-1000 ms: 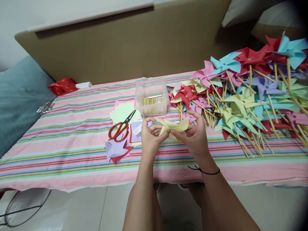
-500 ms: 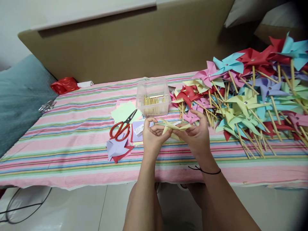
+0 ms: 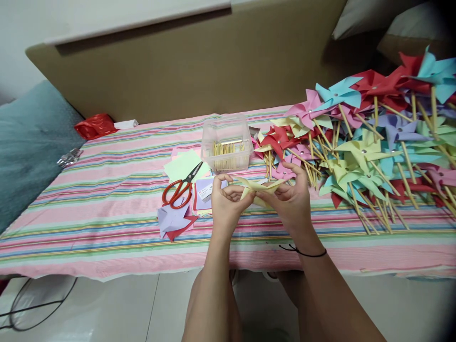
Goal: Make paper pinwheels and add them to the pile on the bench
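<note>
Between my two hands is a pale yellow paper pinwheel [image 3: 261, 187], its blades folded in toward the middle. My left hand [image 3: 228, 202] pinches its left side, with the thumb near the centre. From the right, my right hand [image 3: 290, 202] grips it the same way, thumb tip close to the other thumb. The fingers hide the underside of the paper. Just beyond the hands stands a clear plastic box [image 3: 228, 123] with several short wooden sticks [image 3: 226, 151] in it. Red-handled scissors [image 3: 181, 185] lie left of my left hand, on coloured paper sheets [image 3: 181, 164].
Many finished pinwheels [image 3: 363, 152] on sticks are heaped at the right. Purple and red cut paper [image 3: 173, 221] lies below the scissors. A red plastic bag [image 3: 95, 127] and a white object [image 3: 126, 124] sit at the far left of the striped cloth [image 3: 107, 190].
The pinwheel's blades have shifted slightly between my fingers, the right one rising a little. Both hands stay in nearly the same place.
</note>
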Motion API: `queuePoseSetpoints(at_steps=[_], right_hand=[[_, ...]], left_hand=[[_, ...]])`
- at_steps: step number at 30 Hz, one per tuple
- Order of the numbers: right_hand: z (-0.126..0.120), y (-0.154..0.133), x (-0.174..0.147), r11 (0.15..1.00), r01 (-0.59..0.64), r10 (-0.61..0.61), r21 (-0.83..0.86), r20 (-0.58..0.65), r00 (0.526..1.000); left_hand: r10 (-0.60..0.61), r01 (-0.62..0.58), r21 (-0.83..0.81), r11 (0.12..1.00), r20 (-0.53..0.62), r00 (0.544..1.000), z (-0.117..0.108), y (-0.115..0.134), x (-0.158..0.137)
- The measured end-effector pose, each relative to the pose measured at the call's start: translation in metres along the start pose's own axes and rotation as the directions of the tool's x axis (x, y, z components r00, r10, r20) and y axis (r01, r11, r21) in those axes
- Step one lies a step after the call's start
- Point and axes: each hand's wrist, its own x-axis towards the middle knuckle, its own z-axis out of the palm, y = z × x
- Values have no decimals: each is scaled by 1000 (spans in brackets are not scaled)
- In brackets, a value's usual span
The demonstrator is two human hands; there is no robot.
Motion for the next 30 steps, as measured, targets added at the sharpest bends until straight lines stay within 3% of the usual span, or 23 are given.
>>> queuePoseSetpoints(at_steps=[6, 16, 30], right_hand=[[-6, 1, 4, 1000, -22, 22, 5, 65, 998], [-13, 6, 9, 980, -177, 170, 90, 76, 982], [-14, 11, 9, 968, -236, 226, 83, 111, 968]], left_hand=[[-8, 9, 23, 1000, -62, 998, -1, -3, 2], [-89, 89, -16, 996, 15, 996, -5, -4, 4], [-119, 119, 2, 993, 10, 993, -2, -3, 2]])
